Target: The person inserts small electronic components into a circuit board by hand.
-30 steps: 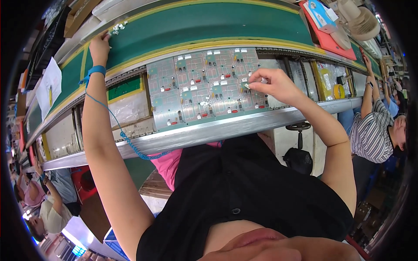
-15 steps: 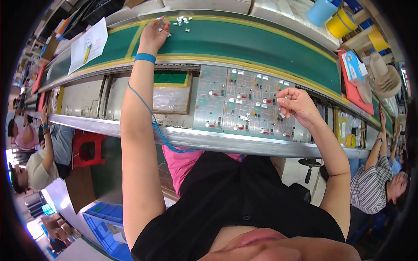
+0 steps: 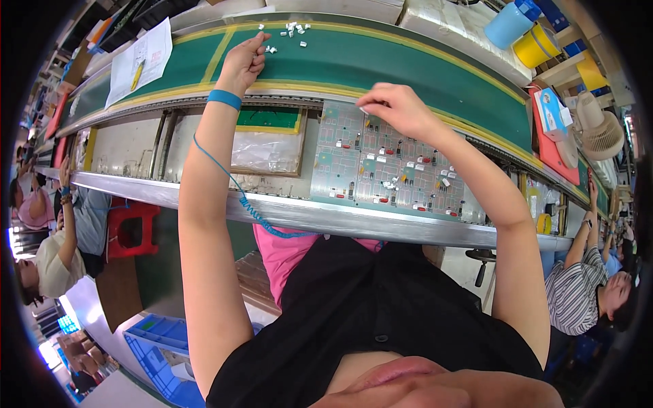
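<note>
My left hand (image 3: pixel 246 62) is over the green belt, beside small white connectors (image 3: pixel 296 29) lying loose there. Its fingers are curled together, and what they hold, if anything, is hidden. A blue wrist strap (image 3: pixel 224 99) with a coiled cord circles that wrist. My right hand (image 3: pixel 403 112) hovers over the far edge of a panel of circuit boards (image 3: pixel 333 178), thumb and forefinger pinched on a small white connector (image 3: pixel 363 109). Red, black, yellow and white parts stand on the panel, and a few white connectors (image 3: pixel 390 183) lie loose on it.
The green belt (image 3: pixel 408 78) runs behind the panel, beyond a metal rail. A paper sheet (image 3: pixel 153 58) with a yellow pen (image 3: pixel 137 75) lies at the left. To the right are a red tray (image 3: pixel 554 146) and a fan (image 3: pixel 600 132). Other people sit at both sides.
My right hand has moved left and away from me, from the panel's right side to its far edge. My left hand has drawn slightly back from the loose connectors, its fingers more closed.
</note>
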Motion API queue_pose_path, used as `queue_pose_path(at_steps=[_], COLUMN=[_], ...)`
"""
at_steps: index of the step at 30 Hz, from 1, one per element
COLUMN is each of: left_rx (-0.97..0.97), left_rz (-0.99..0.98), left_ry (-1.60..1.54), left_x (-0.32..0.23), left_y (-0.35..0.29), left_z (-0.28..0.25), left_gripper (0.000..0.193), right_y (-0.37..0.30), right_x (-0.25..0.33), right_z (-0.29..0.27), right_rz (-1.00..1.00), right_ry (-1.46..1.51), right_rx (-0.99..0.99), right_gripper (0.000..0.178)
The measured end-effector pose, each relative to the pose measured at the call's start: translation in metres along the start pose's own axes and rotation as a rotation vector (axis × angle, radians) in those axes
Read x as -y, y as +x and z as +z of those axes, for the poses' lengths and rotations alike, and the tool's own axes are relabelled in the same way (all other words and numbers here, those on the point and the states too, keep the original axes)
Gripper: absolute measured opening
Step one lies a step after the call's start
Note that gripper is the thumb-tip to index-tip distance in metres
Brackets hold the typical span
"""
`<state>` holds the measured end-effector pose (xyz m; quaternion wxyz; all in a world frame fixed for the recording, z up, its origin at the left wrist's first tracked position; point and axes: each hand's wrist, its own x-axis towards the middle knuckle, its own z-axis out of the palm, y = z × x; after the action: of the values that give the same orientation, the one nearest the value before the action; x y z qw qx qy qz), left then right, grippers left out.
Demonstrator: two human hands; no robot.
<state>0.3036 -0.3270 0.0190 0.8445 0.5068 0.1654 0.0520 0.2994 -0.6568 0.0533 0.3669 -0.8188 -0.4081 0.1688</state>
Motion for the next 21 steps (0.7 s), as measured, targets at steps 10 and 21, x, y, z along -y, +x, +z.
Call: queue_pose_path(at_steps=[10, 21], left_rx=[0.171, 0.256], left_rz=[0.034, -0.047], left_ry=[0.102, 0.014], left_x=[0.001, 0.015], left_y=[-0.041, -0.059], left_z=[0.019, 0.029], left_gripper=[0.029, 0.021], right_y=[0.038, 0.037], right_x=[0.004, -0.003], right_z=[0.030, 0.033], right_rz=[-0.127, -0.130], right_ry=[-0.442, -0.509], right_rx=[0.052, 0.041], right_gripper=[0.013, 0.013])
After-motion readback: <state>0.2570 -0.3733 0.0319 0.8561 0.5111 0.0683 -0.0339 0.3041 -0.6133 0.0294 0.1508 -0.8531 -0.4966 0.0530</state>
